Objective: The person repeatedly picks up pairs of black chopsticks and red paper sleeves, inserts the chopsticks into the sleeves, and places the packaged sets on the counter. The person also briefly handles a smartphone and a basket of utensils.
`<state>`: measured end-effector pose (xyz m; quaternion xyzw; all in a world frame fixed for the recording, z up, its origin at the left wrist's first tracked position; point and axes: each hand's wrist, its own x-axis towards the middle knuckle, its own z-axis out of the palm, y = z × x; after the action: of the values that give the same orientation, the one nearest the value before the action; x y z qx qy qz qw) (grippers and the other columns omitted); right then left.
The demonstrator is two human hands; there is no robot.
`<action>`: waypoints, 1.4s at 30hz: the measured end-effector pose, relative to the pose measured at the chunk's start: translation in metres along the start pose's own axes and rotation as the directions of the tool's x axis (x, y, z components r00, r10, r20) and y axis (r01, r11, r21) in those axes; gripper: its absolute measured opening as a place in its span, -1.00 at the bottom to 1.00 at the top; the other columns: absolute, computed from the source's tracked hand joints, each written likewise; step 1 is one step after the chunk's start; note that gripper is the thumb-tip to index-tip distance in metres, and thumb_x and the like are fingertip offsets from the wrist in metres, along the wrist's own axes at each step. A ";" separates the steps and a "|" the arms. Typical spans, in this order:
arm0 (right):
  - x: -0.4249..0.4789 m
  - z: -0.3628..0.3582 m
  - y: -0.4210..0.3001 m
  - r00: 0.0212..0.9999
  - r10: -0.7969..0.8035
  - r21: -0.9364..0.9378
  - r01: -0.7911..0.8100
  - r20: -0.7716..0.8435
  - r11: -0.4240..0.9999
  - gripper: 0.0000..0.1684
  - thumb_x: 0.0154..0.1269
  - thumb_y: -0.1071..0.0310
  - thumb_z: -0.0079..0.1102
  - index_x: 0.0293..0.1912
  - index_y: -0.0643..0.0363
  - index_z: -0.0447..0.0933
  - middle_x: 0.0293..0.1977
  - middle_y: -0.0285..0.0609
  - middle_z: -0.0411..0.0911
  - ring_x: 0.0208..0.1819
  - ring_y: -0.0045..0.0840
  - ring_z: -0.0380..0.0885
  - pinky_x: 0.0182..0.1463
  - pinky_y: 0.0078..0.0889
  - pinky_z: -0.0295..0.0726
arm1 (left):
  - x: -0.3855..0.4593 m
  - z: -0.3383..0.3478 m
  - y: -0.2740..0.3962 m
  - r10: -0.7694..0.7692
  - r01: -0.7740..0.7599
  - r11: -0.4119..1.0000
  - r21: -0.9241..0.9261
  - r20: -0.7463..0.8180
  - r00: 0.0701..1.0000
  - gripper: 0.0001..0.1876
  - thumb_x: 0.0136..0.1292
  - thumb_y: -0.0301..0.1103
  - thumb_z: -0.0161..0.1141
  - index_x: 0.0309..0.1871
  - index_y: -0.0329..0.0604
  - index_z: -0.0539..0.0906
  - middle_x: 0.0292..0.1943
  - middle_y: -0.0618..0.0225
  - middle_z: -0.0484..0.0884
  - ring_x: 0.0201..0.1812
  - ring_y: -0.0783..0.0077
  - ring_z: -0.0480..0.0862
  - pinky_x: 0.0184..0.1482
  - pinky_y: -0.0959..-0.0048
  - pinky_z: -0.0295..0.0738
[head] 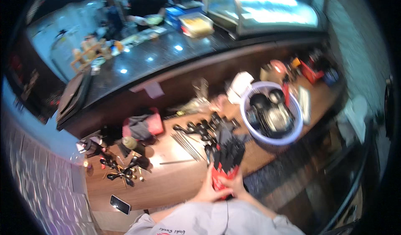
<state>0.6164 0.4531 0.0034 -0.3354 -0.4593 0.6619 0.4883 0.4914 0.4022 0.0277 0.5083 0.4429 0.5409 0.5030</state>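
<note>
Close to my body, my left hand (205, 185) and my right hand (235, 184) grip a red packet (217, 177) from both sides. Out of its top rises a thick bundle of narrow black sleeves (229, 152), partly edged in red; what they contain cannot be told. Just beyond lie several black spoons (202, 128) and a loose dark cloth or wrapper (226, 130). Left of the bundle, thin metal sticks, perhaps chopsticks (187, 145), lie side by side. One more stick (177, 162) rests apart from them on the wooden counter (166, 185).
A lavender plastic basket (299, 122) of dark utensils stands to the right. On the left are more black spoons (123, 174), a pump bottle (130, 143), a red container with a grey cloth (141, 127) and a phone (120, 204). Behind the raised dark counter (150, 59) stands a person (147, 3).
</note>
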 end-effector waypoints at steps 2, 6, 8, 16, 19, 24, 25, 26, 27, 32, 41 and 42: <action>0.008 -0.007 0.002 0.999 0.035 0.058 -0.036 0.017 0.998 -0.05 -0.05 0.41 0.55 0.30 0.18 0.21 0.12 -0.15 0.45 0.17 -0.42 0.44 0.26 -0.26 0.45 | 0.005 0.005 -0.011 -0.096 0.091 0.990 -0.112 -0.043 0.994 0.22 -0.08 -0.42 0.59 0.54 -0.23 -0.12 0.37 0.12 0.29 0.37 0.27 0.33 0.38 0.24 0.27; 0.027 -0.015 -0.020 0.996 -0.085 0.035 0.086 -0.021 0.996 -0.03 -0.10 0.43 0.54 0.29 0.21 0.22 0.11 -0.17 0.45 0.14 -0.49 0.46 0.26 -0.34 0.43 | 0.036 0.029 -0.010 -0.125 0.100 0.972 -0.211 -0.111 0.986 0.15 -0.10 -0.51 0.56 0.49 -0.23 -0.04 0.26 0.12 0.37 0.28 0.26 0.42 0.30 0.26 0.37; 0.039 -0.023 -0.038 0.992 -0.127 -0.010 0.127 -0.025 0.992 -0.01 -0.12 0.40 0.55 0.29 0.22 0.22 0.10 -0.16 0.45 0.13 -0.49 0.46 0.25 -0.36 0.43 | 0.054 0.039 -0.012 -0.054 0.038 0.993 -0.114 -0.137 0.989 0.14 -0.11 -0.51 0.56 0.48 -0.24 -0.03 0.26 0.12 0.36 0.30 0.25 0.40 0.31 0.25 0.34; 0.127 -0.106 -0.092 0.871 -0.484 -0.321 0.482 0.080 0.815 0.14 -0.22 0.20 0.65 0.31 0.24 0.18 0.05 -0.02 0.50 0.07 -0.32 0.55 0.15 -0.29 0.51 | 0.168 0.092 -0.088 0.278 -0.339 0.924 -0.180 -0.293 0.915 0.03 0.13 0.10 0.31 0.50 -0.25 -0.01 0.41 0.13 0.21 0.37 0.20 0.33 0.40 0.21 0.21; 0.165 -0.138 -0.104 0.792 -0.600 -0.474 0.573 0.112 0.668 0.24 -0.24 0.09 0.68 0.34 0.27 0.12 0.05 0.05 0.50 0.06 -0.22 0.57 0.13 -0.24 0.55 | 0.220 0.123 -0.090 0.188 -0.307 0.852 -0.424 -0.299 0.936 0.08 0.15 0.40 0.15 0.46 -0.32 0.06 0.35 0.10 0.32 0.36 0.17 0.37 0.42 0.20 0.19; 0.228 -0.182 -0.056 0.745 -0.666 -0.435 0.609 0.026 0.664 0.18 -0.22 0.13 0.68 0.31 0.26 0.16 0.15 0.05 0.41 0.17 -0.22 0.47 0.23 -0.17 0.46 | 0.296 0.139 -0.084 0.011 -0.204 0.848 -0.489 -0.369 0.929 0.04 0.22 0.55 -0.32 0.40 -0.29 0.27 0.31 0.17 0.43 0.32 0.23 0.41 0.42 0.26 0.18; 0.233 -0.189 -0.044 0.735 -0.678 -0.478 0.599 0.010 0.643 0.15 -0.21 0.15 0.67 0.30 0.25 0.17 0.14 0.05 0.42 0.16 -0.22 0.48 0.23 -0.17 0.46 | 0.298 0.143 -0.068 -0.129 -0.091 0.842 -0.532 -0.362 0.923 -0.02 0.28 0.51 -0.36 0.40 -0.26 0.31 0.30 0.20 0.46 0.30 0.24 0.43 0.40 0.26 0.21; 0.231 -0.188 -0.035 0.748 -0.664 -0.407 0.613 0.022 0.677 0.13 -0.21 0.17 0.66 0.30 0.25 0.18 0.12 0.05 0.43 0.15 -0.22 0.49 0.24 -0.16 0.45 | 0.297 0.131 -0.095 -0.189 -0.062 0.777 -0.626 -0.326 0.926 -0.08 0.31 0.47 -0.35 0.39 -0.20 0.33 0.29 0.23 0.47 0.29 0.25 0.46 0.38 0.25 0.26; 0.227 -0.190 -0.029 0.775 -0.631 -0.390 0.591 0.032 0.706 0.12 -0.21 0.19 0.65 0.29 0.25 0.18 0.12 0.05 0.44 0.15 -0.22 0.49 0.24 -0.16 0.45 | 0.293 0.120 -0.132 -0.256 -0.052 0.723 -0.689 -0.336 0.906 -0.15 0.36 0.41 -0.32 0.37 -0.18 0.36 0.27 0.23 0.50 0.27 0.27 0.49 0.37 0.26 0.29; 0.215 -0.201 -0.043 0.882 -0.460 -0.481 0.449 0.104 0.753 0.12 -0.18 0.22 0.62 0.32 0.26 0.16 0.13 0.07 0.44 0.16 -0.19 0.49 0.25 -0.18 0.44 | 0.295 0.136 -0.108 -0.327 -0.063 0.701 -0.710 -0.399 0.857 -0.28 0.42 0.28 -0.24 0.19 -0.23 0.52 0.03 0.16 0.67 0.06 0.24 0.67 0.22 0.25 0.51; 0.201 -0.220 -0.045 0.912 -0.296 -0.501 0.405 0.285 0.765 0.07 -0.23 0.43 0.60 0.25 0.22 0.11 0.14 -0.05 0.39 0.20 -0.35 0.45 0.32 -0.31 0.37 | 0.273 0.125 -0.218 -0.350 0.084 0.812 -0.578 -0.366 0.862 -0.34 0.54 0.07 -0.38 0.27 -0.39 0.44 0.12 0.19 0.60 0.16 0.33 0.57 0.28 0.40 0.40; 0.203 -0.223 -0.042 0.927 -0.262 -0.492 0.365 0.268 0.790 0.08 -0.22 0.42 0.60 0.26 0.23 0.10 0.14 -0.04 0.39 0.20 -0.35 0.45 0.31 -0.30 0.38 | 0.278 0.129 -0.202 -0.321 0.095 0.866 -0.492 -0.400 0.859 -0.37 0.55 0.03 -0.38 0.26 -0.39 0.45 0.11 0.19 0.61 0.15 0.35 0.58 0.28 0.40 0.39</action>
<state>0.7688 0.7140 -0.0347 -0.3132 -0.7177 0.4456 0.4339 0.6450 0.6952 -0.1313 0.1777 0.4656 0.6762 0.5426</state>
